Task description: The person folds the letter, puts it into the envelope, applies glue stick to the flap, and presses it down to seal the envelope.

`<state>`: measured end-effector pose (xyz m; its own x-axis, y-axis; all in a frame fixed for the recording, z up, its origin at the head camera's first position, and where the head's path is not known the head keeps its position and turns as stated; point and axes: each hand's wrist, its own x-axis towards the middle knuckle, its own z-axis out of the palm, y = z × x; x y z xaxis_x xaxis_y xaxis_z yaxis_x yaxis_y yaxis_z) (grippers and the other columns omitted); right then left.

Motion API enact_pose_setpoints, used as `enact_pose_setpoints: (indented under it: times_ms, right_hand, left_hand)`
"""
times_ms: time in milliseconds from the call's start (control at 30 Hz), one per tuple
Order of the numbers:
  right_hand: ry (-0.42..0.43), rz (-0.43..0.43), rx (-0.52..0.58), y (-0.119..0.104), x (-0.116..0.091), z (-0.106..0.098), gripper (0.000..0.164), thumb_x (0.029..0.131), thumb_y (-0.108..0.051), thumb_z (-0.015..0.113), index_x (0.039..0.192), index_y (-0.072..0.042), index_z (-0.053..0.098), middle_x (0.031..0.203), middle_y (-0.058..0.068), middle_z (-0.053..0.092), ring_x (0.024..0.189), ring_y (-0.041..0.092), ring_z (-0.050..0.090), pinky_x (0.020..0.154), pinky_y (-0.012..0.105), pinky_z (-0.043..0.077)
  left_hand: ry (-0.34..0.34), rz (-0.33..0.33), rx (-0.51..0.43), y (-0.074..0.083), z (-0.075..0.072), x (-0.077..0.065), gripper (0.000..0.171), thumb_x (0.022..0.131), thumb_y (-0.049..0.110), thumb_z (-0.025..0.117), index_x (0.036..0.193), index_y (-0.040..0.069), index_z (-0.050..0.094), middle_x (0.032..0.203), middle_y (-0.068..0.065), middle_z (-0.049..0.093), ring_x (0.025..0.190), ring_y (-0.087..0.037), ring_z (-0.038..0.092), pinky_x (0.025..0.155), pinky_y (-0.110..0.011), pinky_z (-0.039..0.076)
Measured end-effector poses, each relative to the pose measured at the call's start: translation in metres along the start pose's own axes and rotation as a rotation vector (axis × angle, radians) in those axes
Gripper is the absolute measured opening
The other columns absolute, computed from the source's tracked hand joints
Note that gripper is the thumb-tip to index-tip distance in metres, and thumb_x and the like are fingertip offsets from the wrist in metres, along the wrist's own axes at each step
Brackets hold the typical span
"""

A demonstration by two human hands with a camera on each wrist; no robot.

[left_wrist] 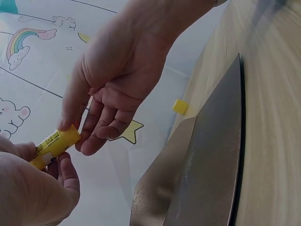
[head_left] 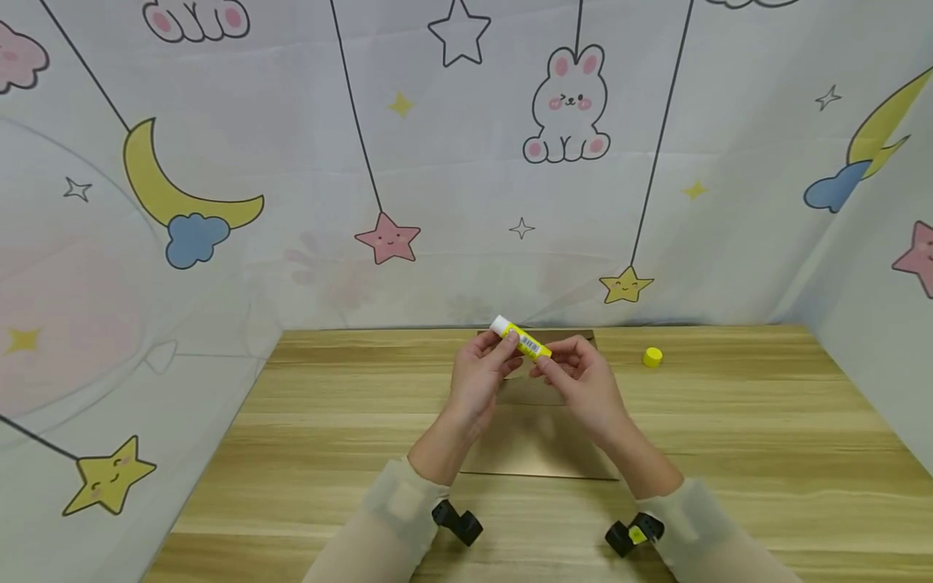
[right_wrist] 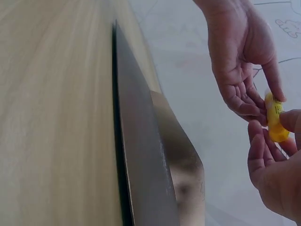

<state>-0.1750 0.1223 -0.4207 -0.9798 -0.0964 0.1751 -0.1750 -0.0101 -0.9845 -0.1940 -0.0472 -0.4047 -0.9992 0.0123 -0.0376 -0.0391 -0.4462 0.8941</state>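
Observation:
A yellow glue stick (head_left: 530, 344) with a white end is held up between both hands, tilted, above the table. My left hand (head_left: 477, 376) pinches it near the white end, thumb across the printed label. At the lower yellow end, my right hand (head_left: 586, 385) pinches it between thumb and fingers. The glue stick (left_wrist: 56, 147) shows its printed side in the left wrist view. Beneath the hands lies a brown paper envelope (head_left: 543, 441), its flap (right_wrist: 176, 146) folded open on the far side; the forearms and hands cover part of it.
A small yellow cap (head_left: 652, 357) stands on the wooden table (head_left: 751, 437), right of the envelope near the back edge. A white cloth (head_left: 466, 162) printed with stars, moons and a rabbit hangs behind and at both sides.

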Motion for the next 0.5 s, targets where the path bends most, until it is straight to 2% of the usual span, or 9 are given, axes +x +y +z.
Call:
enact_pose_setpoints:
  times_ms: [167,267,367,500]
  right_hand:
    - [0.067,-0.173,-0.221,0.0009,-0.0028,0.0044,0.026,0.1,-0.008,0.076,0.12,-0.001,0.062,0.111,0.015,0.071,0.096,0.023,0.072,0.081,0.022,0.059]
    - [0.087,-0.2,-0.269,0.0008,-0.0031,0.0059,0.027,0.099,-0.008,0.077,0.12,-0.001,0.062,0.111,0.014,0.07,0.095,0.023,0.072,0.08,0.023,0.059]
    - [0.05,-0.105,-0.156,-0.0008,-0.002,0.0052,0.028,0.104,-0.012,0.072,0.125,0.0,0.058,0.113,0.019,0.069,0.097,0.023,0.073,0.082,0.027,0.061]
    - [-0.024,0.115,0.071,-0.0027,0.0,0.0022,0.037,0.112,-0.029,0.059,0.13,0.002,0.055,0.114,0.022,0.069,0.096,0.021,0.075,0.087,0.032,0.061]
  left_hand:
    - [0.001,0.0,-0.005,0.0003,-0.0001,0.0007,0.024,0.103,0.007,0.071,0.121,-0.006,0.064,0.107,-0.009,0.07,0.092,-0.014,0.069,0.084,-0.026,0.06]
    - [0.003,-0.002,-0.007,0.0011,-0.0001,0.0005,0.023,0.103,0.007,0.071,0.121,-0.006,0.064,0.107,-0.009,0.07,0.092,-0.013,0.069,0.084,-0.026,0.06]
    - [0.002,-0.002,-0.004,0.0017,-0.0004,0.0,0.024,0.103,0.008,0.071,0.121,-0.006,0.065,0.107,-0.009,0.07,0.092,-0.014,0.069,0.085,-0.026,0.06]
    - [-0.014,-0.006,0.005,0.0018,-0.001,-0.0008,0.024,0.103,0.008,0.071,0.122,-0.006,0.066,0.108,-0.009,0.071,0.091,-0.015,0.07,0.086,-0.027,0.06]
